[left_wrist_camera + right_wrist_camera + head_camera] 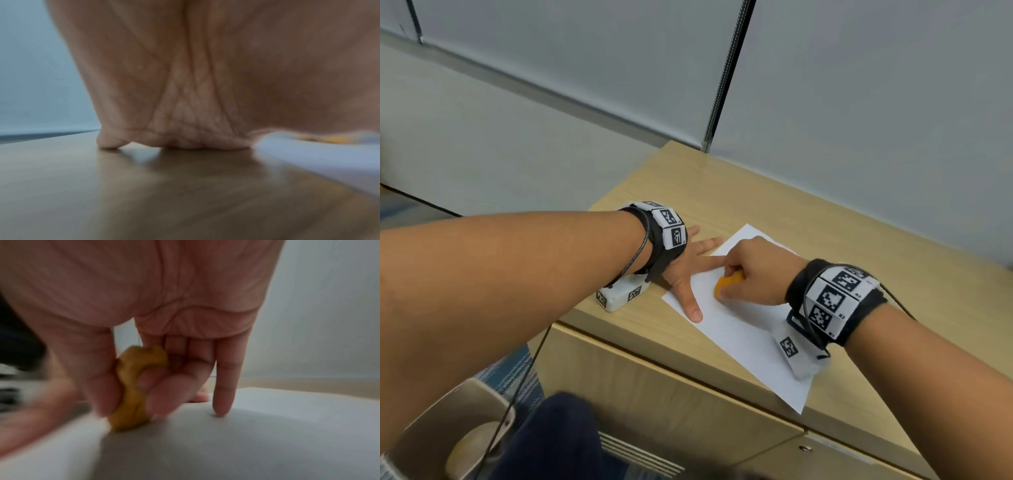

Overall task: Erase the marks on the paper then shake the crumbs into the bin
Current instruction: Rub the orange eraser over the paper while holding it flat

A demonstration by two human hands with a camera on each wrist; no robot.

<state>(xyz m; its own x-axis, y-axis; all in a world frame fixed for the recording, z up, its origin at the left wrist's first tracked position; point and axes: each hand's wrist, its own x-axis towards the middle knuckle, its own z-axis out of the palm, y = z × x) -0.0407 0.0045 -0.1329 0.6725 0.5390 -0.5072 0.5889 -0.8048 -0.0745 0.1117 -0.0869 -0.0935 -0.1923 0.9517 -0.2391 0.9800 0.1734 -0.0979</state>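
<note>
- Left hand [685, 270] lies flat, fingers spread, pressing the paper's [743, 335] edge on the counter [859, 240].
- Right hand [753, 270] pinches an orange eraser [727, 283] against the paper.

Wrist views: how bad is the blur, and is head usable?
Head view: sharp, even light; right hand grips the eraser on the paper, left hand pressed flat. Left wrist view: palm too close, soft all over. Right wrist view: motion smear at left edge, eraser readable, soft shadow under it.
</note>
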